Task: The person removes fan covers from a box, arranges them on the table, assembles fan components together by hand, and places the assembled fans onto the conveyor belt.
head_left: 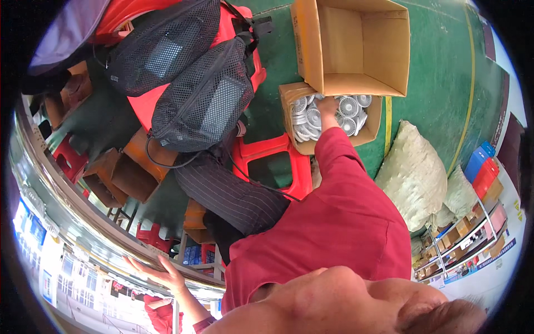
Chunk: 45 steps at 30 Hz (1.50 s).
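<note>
My right arm, in a red sleeve, reaches into an open cardboard box on the floor. White round slatted pieces, like small fan grilles, are heaped inside it. My right hand is down among these pieces. Its fingertips are hidden, so I cannot tell whether it grips one. Off to the lower left, my left hand rests by the edge of a shiny-rimmed table. Its fingers are stretched apart and nothing shows in them.
A larger open carton stands against the box. Close by are a red plastic stool and two black mesh bags on a red seat. A bulging pale sack stands to the right, near a loaded rack. Brown cartons sit left.
</note>
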Motion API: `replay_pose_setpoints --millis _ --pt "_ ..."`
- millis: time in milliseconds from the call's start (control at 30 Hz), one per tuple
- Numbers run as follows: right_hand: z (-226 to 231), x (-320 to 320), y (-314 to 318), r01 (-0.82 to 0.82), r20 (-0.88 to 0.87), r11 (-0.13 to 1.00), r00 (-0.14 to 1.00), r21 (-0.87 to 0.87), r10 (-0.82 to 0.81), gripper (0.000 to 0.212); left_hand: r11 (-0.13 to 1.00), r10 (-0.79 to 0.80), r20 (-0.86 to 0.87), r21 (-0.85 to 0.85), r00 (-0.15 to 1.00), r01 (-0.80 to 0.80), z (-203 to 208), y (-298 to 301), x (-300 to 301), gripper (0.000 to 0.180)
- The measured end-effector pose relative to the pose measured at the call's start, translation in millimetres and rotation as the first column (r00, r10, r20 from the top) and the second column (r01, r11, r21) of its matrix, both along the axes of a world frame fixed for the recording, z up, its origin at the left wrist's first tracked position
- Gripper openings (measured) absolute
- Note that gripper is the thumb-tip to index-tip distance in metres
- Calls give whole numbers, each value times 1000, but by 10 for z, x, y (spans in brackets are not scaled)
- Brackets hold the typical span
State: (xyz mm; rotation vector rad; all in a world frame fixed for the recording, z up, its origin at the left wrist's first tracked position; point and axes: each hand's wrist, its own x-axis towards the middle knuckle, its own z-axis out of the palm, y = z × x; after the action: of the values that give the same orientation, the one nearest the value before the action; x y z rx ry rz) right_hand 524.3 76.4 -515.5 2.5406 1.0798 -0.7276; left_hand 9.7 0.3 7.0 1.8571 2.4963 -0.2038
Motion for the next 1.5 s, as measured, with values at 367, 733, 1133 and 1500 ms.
replay_pose_setpoints --millis 367,733,1133,1500 --pt "-320 140 -29 -162 17 985 986 -62 163 72 1000 10 6 -11 1000 -10 13 65 48 70" --pt "204 297 -353 112 -406 981 913 158 -39 92 998 -27 102 67 994 21 -13 -19 -17 71" --pt "2042 318 14 504 -981 849 21 -158 -195 55 988 -30 58 156 998 21 128 21 -2 74" --pt "4346 -2054 1175 -16 -754 902 -556 430 350 93 919 2 184 387 983 -74 -8 -382 -159 65"
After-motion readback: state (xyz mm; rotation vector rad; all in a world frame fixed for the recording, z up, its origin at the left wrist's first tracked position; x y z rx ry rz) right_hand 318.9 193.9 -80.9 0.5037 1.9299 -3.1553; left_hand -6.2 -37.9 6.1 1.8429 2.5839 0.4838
